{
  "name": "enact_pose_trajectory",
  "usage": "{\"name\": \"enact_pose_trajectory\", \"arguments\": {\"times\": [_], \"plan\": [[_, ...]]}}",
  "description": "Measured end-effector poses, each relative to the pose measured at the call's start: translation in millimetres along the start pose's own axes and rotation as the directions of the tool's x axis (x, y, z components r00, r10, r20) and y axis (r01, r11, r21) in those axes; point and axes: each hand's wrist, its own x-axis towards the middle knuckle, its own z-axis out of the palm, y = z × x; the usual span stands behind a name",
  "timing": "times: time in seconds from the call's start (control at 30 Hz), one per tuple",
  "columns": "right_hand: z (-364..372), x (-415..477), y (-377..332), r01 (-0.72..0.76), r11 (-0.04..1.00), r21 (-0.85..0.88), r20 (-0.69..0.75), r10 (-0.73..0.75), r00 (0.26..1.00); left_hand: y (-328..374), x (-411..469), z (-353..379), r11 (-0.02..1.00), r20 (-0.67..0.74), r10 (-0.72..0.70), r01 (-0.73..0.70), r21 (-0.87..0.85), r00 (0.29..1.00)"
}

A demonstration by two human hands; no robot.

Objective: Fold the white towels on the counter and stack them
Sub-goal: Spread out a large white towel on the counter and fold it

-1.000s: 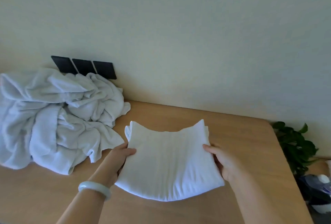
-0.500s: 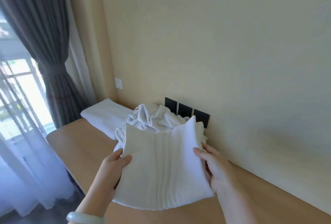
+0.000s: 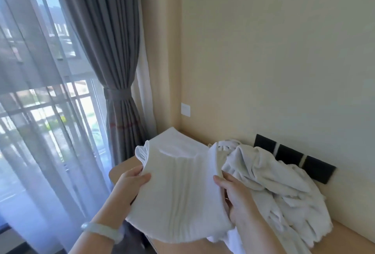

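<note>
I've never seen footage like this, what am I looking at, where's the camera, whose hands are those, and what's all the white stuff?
No machine here: a person wears one camera on the head, looking forward and down. The left hand and right hand each hold one side of a folded white towel, thumbs on top, lifted off the wooden counter. Beyond it lies another folded towel; to the right, a heap of unfolded towels. A curtained window is at left.

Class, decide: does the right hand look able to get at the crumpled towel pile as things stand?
Likely yes: the crumpled towel pile lies right beside the right hand, nothing between, though that hand grips the folded towel.
</note>
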Motion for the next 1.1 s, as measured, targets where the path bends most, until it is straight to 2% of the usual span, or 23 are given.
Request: {"name": "enact_pose_trajectory", "arguments": {"times": [0.3,0.43,0.67,0.9,0.93,1.0,1.1], "plan": [[33.4,127.9,2.6,-0.058,0.998,-0.030,-0.052,0.057,0.997,16.8,122.2,-2.9,0.993,-0.011,-0.102,0.102,0.064,0.995],[48.7,169.1,-0.5,-0.054,0.997,-0.061,-0.112,0.047,0.993,34.7,188.7,-8.8,0.983,0.028,-0.133,0.128,0.132,0.991],[65.9,245.7,3.6,-0.036,0.975,-0.218,-0.273,-0.025,0.962,62.0,340.9,-7.4,0.952,0.238,-0.190,0.119,0.282,0.953],[84.1,304.6,-0.7,0.000,0.983,-0.186,-0.517,-0.098,0.850,92.8,475.9,9.4,0.916,0.433,-0.284,0.108,0.386,0.855],[83.2,311.4,3.9,-0.016,0.981,-0.194,-0.549,-0.095,0.831,87.5,490.6,12.4,0.908,0.449,-0.306,0.116,0.402,0.839],[77.7,322.5,21.8,-0.143,0.967,-0.210,-0.630,-0.022,0.776,67.9,512.4,13.6,0.869,0.468,-0.347,0.092,0.486,0.813],[67.9,334.8,52.1,-0.349,0.903,-0.249,-0.682,0.093,0.726,27.1,532.1,9.8,0.736,0.398,-0.435,0.064,0.674,0.808]]}}
